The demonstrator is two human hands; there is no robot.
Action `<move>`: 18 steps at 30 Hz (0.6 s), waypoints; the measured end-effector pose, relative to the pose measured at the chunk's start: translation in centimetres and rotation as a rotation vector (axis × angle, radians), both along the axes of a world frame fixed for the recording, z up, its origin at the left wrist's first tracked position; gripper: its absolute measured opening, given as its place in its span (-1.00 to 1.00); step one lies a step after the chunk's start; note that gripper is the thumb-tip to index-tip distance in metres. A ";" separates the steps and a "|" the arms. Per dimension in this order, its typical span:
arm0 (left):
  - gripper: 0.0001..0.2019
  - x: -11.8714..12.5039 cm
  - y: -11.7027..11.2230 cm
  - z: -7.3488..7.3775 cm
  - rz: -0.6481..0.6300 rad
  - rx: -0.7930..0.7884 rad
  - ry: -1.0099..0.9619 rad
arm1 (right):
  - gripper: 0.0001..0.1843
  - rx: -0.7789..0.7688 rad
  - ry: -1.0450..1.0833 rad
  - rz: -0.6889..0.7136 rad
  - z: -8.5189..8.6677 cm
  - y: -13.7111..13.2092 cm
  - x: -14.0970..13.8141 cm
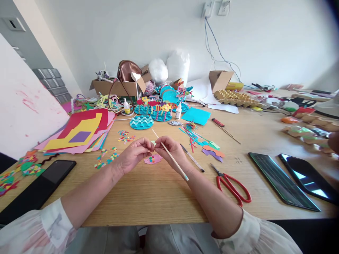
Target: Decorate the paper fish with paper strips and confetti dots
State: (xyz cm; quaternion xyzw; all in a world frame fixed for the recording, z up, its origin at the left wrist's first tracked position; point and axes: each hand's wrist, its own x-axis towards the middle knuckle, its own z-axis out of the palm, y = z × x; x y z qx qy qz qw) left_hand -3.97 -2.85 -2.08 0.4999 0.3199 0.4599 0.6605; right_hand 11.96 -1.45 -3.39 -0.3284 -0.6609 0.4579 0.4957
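My left hand (135, 153) and my right hand (169, 150) meet above the wooden table (159, 194), fingertips pinched together on a tiny pale piece (153, 142) that I cannot make out clearly. A thin wooden stick (171, 156) with a light blue tip lies across my right hand's fingers and is held there. Just below the hands a pink paper fish (153, 159) with coloured dots lies flat on the table. Small coloured paper dots (106, 158) are scattered to the left of my left hand.
Red scissors (233, 185) and a thin pen (192, 157) lie right of my hands. A black phone (39, 187) is at left, two dark tablets (283, 183) at right. Coloured paper sheets (79, 134), blue wavy paper crafts (141, 121), glue bottles (178, 110) and cardboard boxes (116, 86) crowd the back.
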 end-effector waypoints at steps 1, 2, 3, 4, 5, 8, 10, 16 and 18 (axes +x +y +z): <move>-0.91 0.1 0.0 0.0 0.001 -0.008 -0.005 | -0.82 0.005 -0.008 -0.003 0.0 0.0 0.0; -0.91 0.1 0.0 0.0 -0.001 -0.013 -0.011 | -0.83 0.009 -0.015 -0.007 0.1 0.0 0.0; -0.91 0.2 0.0 0.0 -0.004 -0.017 -0.017 | -0.84 0.012 -0.022 -0.012 0.1 0.0 0.0; -0.92 0.2 0.0 0.0 -0.007 -0.018 -0.022 | -0.84 0.015 -0.027 -0.019 0.2 -0.1 0.0; -0.92 0.2 0.0 0.0 -0.009 -0.019 -0.025 | -0.84 0.015 -0.031 -0.025 0.2 -0.1 0.0; -0.92 0.1 -0.1 -0.1 -0.002 -0.017 -0.019 | -0.85 0.024 -0.044 -0.038 0.3 -0.1 0.0; -0.93 0.0 -0.1 -0.2 0.023 -0.016 0.007 | -0.84 0.047 -0.066 -0.043 0.2 0.0 0.0; -0.83 0.1 0.3 -0.2 0.193 0.183 0.365 | -0.84 0.263 -0.275 -0.162 0.1 -0.1 0.3; -0.86 0.4 0.5 -0.1 0.243 0.338 0.551 | -0.84 0.329 -0.338 -0.187 0.2 -0.2 0.4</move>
